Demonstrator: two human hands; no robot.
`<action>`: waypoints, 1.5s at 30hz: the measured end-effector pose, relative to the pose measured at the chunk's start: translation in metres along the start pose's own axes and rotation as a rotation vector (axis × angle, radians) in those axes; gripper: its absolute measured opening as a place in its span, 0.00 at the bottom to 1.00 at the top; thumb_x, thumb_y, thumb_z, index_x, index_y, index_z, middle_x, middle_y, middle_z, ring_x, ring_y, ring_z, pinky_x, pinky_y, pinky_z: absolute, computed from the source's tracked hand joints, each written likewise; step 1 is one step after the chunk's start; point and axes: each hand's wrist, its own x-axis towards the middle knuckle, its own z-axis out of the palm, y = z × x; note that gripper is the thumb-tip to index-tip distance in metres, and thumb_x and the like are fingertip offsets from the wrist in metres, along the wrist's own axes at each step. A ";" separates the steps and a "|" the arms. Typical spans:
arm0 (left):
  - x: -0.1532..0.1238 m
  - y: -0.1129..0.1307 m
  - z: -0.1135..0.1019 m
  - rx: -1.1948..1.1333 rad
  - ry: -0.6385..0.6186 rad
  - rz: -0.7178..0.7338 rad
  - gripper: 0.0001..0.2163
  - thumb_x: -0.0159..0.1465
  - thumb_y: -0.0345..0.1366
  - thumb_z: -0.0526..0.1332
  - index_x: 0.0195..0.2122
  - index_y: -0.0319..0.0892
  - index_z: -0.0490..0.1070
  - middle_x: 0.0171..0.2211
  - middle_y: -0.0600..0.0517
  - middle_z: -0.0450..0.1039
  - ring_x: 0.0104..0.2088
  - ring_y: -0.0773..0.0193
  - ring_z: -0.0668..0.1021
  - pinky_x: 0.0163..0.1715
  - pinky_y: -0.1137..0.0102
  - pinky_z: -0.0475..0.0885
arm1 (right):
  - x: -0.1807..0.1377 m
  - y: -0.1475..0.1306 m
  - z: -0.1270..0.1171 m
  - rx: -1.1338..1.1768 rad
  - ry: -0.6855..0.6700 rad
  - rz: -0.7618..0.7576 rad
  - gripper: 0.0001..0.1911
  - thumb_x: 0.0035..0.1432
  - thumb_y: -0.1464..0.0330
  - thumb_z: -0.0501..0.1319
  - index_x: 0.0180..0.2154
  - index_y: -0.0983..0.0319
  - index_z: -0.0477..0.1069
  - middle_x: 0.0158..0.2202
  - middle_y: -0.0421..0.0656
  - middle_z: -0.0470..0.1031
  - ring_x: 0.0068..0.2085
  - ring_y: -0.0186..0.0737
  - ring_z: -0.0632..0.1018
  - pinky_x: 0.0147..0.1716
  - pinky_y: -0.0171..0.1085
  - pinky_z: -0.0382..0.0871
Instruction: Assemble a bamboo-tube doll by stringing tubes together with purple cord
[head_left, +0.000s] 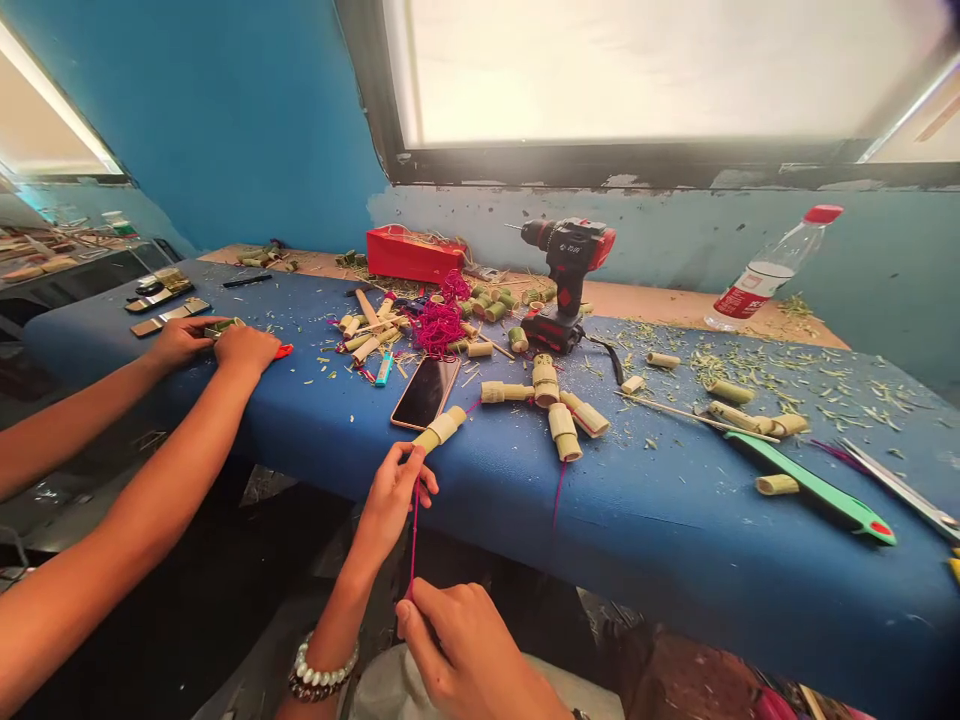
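My left hand (391,500), with beaded bracelets at the wrist, grips the lower end of a bamboo piece (441,430) at the table's front edge. A purple cord (414,530) runs taut from this piece down to my right hand (457,640), whose thumb and forefinger pinch it. More cord leads from the piece's upper end to a jointed bamboo figure (546,380) of several short tubes lying on the blue table. A loose cord end hangs from one of its lower tubes. Close behind my left hand lies a phone (426,392).
A co-worker's hands (244,350) hold a bamboo piece and something red at the left. A cordless drill (570,280), red box (416,255) and tangled purple cord (442,320) stand behind. Rightward are a bottle (776,270), green-handled tool (810,485), scissors (900,485) and shavings.
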 end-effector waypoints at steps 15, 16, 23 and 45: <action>0.059 0.038 -0.014 0.686 0.268 0.411 0.17 0.69 0.44 0.58 0.52 0.44 0.78 0.45 0.42 0.74 0.51 0.45 0.72 0.57 0.51 0.68 | -0.004 0.017 0.000 -0.058 0.063 0.019 0.15 0.75 0.64 0.53 0.33 0.59 0.66 0.29 0.37 0.77 0.30 0.36 0.75 0.29 0.39 0.47; 0.064 0.039 -0.015 0.694 0.264 0.424 0.16 0.69 0.44 0.59 0.52 0.44 0.79 0.46 0.42 0.74 0.52 0.45 0.72 0.58 0.51 0.68 | -0.004 0.017 -0.001 -0.063 0.066 0.020 0.15 0.75 0.65 0.53 0.33 0.59 0.67 0.29 0.37 0.77 0.30 0.36 0.76 0.29 0.38 0.48; 0.067 0.043 -0.016 0.600 0.220 0.404 0.15 0.66 0.46 0.61 0.47 0.45 0.80 0.41 0.46 0.80 0.44 0.52 0.76 0.49 0.59 0.72 | -0.005 0.016 -0.009 -0.015 0.063 0.021 0.15 0.75 0.67 0.53 0.33 0.59 0.69 0.30 0.38 0.78 0.32 0.36 0.77 0.31 0.36 0.53; 0.001 0.044 0.087 0.552 0.130 0.327 0.10 0.61 0.45 0.70 0.42 0.50 0.79 0.34 0.53 0.78 0.33 0.59 0.77 0.35 0.67 0.67 | -0.029 0.031 -0.015 0.002 0.151 0.105 0.10 0.72 0.67 0.57 0.35 0.58 0.69 0.33 0.35 0.80 0.35 0.36 0.78 0.34 0.37 0.55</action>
